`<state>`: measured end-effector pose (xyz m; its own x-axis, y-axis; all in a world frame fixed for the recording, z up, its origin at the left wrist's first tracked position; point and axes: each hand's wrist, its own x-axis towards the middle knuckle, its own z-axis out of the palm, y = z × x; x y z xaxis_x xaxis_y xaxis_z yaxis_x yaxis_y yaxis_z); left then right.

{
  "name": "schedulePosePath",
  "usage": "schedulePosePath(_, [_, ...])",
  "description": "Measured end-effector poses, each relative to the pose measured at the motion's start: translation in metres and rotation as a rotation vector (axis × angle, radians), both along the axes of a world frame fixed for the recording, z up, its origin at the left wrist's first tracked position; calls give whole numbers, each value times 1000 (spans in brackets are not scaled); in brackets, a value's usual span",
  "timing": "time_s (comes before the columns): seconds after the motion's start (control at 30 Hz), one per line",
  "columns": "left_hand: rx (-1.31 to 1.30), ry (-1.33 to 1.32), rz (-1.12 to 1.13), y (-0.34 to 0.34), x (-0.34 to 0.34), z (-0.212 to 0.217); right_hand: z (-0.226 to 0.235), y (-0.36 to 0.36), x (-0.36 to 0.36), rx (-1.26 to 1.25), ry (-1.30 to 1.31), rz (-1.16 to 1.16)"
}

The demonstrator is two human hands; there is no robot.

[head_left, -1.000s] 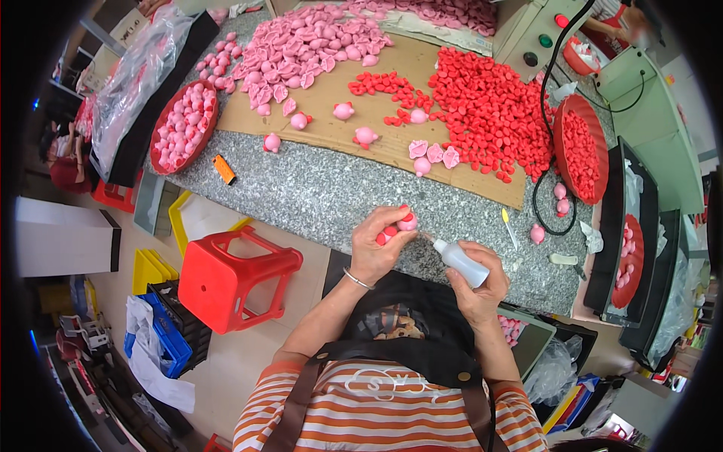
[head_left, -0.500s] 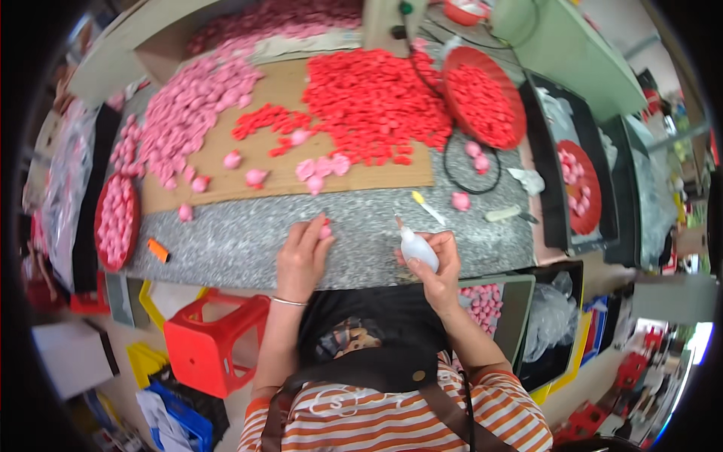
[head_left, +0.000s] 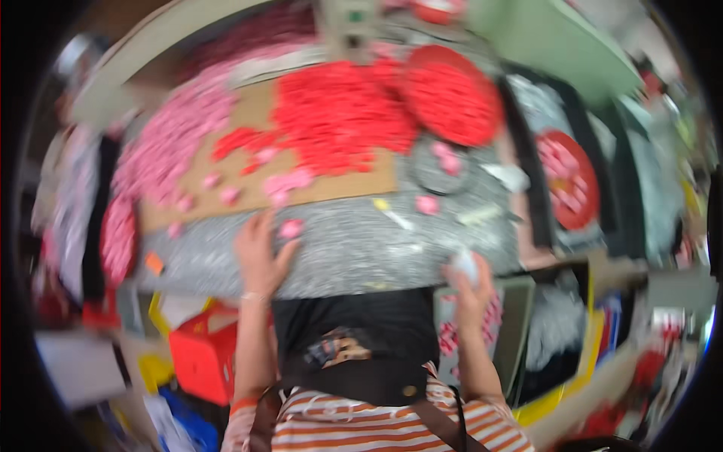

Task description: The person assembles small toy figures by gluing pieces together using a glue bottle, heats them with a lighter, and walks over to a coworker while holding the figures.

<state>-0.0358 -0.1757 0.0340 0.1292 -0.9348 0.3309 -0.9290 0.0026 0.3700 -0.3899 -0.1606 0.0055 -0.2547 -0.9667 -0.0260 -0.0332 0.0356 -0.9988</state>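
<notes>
My left hand [head_left: 260, 252] is over the grey speckled tabletop, its fingers stretched and the thumb apart. A small round pink piece [head_left: 291, 228] sits just right of its fingers, near the thumb tip. I cannot tell whether they touch. My right hand [head_left: 472, 290], at the table's near edge, is closed round a small white squeeze bottle [head_left: 465, 265]. The bottle's tip is too blurred to make out. A white stick with a yellow end [head_left: 392, 213] lies on the table between my hands.
Heaps of pink pieces [head_left: 177, 132] and red pieces [head_left: 339, 113] cover the cardboard [head_left: 339, 184]. A red basket [head_left: 493, 120] of red pieces stands at the back right, with a black tray [head_left: 531, 181] beside it. An orange object [head_left: 154, 263] lies left. A red stool [head_left: 199, 358] stands below.
My left hand has opened, and the pink piece formerly at its fingertips now shows beside them. My right hand has moved right and nearer the table edge with the bottle. The whole view has shifted.
</notes>
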Motion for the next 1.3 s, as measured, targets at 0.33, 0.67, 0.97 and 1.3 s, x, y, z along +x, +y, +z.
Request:
schedulePosePath(0.33, [-311, 109, -31, -7, -6, -7, 2, -24, 2, -35, -175, 16])
schedulePosePath(0.67, [-484, 61, 694, 33, 192, -31, 17, -22, 52, -29, -206, 155])
schedulePosePath(0.97, [228, 229, 804, 58, 336, -38, 40, -9, 87, 3, -129, 274])
schedulePosePath(1.3, [48, 118, 511, 66, 392, -82, 3, 55, 10, 22, -231, 89])
